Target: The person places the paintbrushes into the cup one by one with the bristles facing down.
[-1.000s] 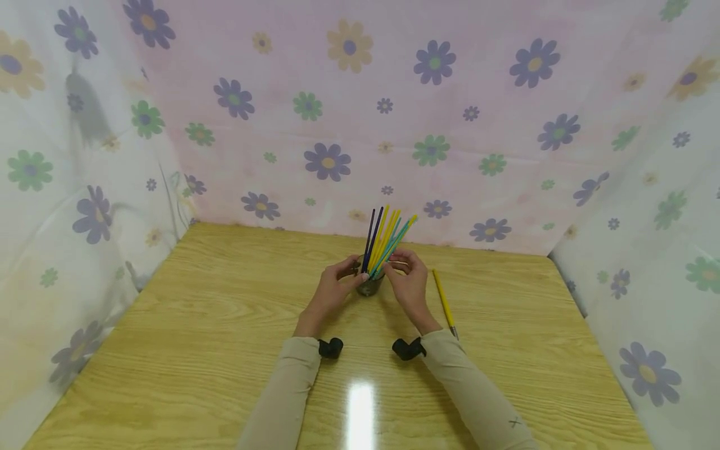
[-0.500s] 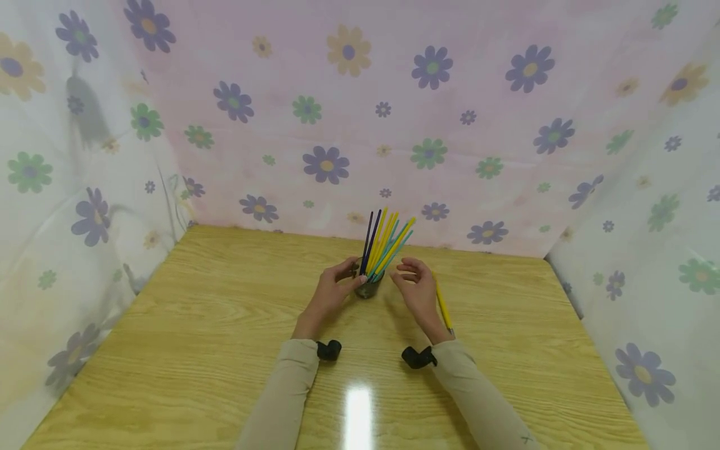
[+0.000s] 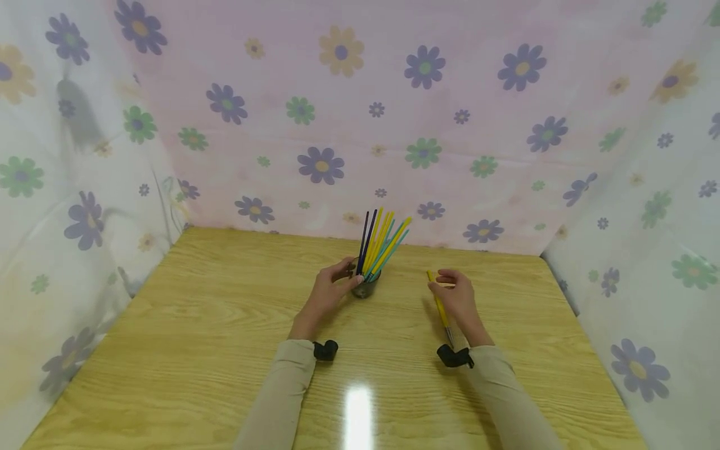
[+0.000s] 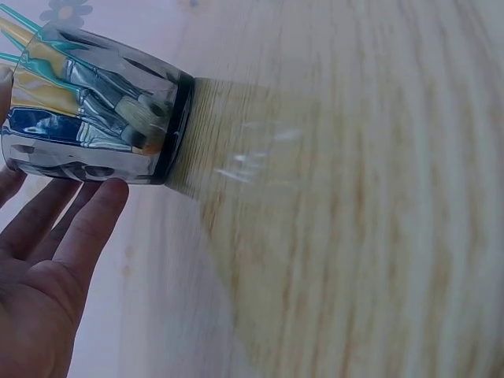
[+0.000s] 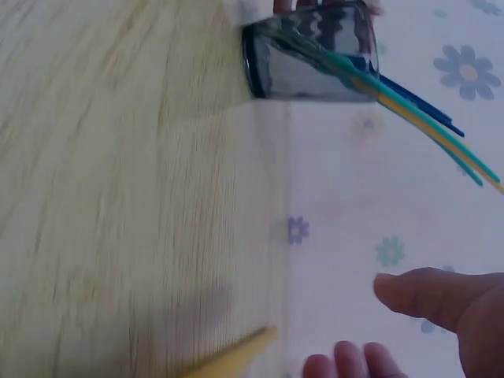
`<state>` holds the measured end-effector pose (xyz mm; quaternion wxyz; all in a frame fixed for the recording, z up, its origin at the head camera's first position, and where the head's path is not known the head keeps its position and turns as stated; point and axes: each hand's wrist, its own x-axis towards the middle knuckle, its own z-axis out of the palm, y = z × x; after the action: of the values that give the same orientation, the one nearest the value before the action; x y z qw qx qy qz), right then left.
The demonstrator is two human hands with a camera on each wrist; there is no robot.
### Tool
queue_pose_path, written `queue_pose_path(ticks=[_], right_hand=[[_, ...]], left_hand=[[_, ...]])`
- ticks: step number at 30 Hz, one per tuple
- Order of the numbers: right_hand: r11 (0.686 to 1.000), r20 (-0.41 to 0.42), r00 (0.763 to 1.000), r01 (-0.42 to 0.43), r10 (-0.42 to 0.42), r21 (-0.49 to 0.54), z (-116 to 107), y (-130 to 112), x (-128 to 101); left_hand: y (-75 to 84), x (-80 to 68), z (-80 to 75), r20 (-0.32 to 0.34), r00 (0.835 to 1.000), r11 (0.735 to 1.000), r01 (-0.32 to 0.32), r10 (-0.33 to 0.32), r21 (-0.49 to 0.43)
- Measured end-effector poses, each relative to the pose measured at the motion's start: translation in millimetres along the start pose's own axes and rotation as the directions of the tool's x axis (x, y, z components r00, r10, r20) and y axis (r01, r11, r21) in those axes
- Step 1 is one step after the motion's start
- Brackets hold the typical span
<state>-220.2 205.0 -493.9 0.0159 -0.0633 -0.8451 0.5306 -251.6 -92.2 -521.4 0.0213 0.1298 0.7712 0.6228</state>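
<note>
A clear glass cup (image 3: pixel 365 287) stands on the wooden table (image 3: pixel 197 325) with several yellow, teal and dark blue paintbrushes (image 3: pixel 381 240) fanning out of it. My left hand (image 3: pixel 332 289) holds the cup from its left side, thumb near the rim and fingers along the wall; in the left wrist view the cup (image 4: pixel 94 118) lies against my fingers (image 4: pixel 79 228). My right hand (image 3: pixel 452 290) hovers to the right, loosely curled over a single yellow paintbrush (image 3: pixel 440 306) lying on the table. In the right wrist view that hand (image 5: pixel 394 331) holds nothing, with the brush (image 5: pixel 236 361) below and the cup (image 5: pixel 311 59) farther off.
Flowered cloth (image 3: pixel 360 125) walls the table at the back and on both sides. Bare wood stretches to the left of the cup and in front of my forearms.
My right hand has left the brushes in the cup and moved right, over the lone yellow brush on the table. My left hand has stayed on the cup.
</note>
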Motion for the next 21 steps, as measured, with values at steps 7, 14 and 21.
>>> queue_pose_path(ticks=[7, 14, 21], right_hand=[[0.988, 0.114, 0.987, -0.098, 0.112, -0.117, -22, 12, -9], [0.976, 0.186, 0.974, -0.093, 0.130, -0.196, -25, 18, -17], [0.971, 0.174, 0.979, -0.063, 0.104, -0.230, -17, 21, -19]], left_hand=[[-0.4, -0.3, 1.0, -0.014, 1.000, 1.000, -0.013, 0.013, -0.006], [0.3, 0.3, 0.7, -0.008, 1.000, 1.000, -0.009, 0.009, 0.000], [0.9, 0.1, 1.2, -0.011, 1.000, 1.000, 0.002, -0.002, 0.003]])
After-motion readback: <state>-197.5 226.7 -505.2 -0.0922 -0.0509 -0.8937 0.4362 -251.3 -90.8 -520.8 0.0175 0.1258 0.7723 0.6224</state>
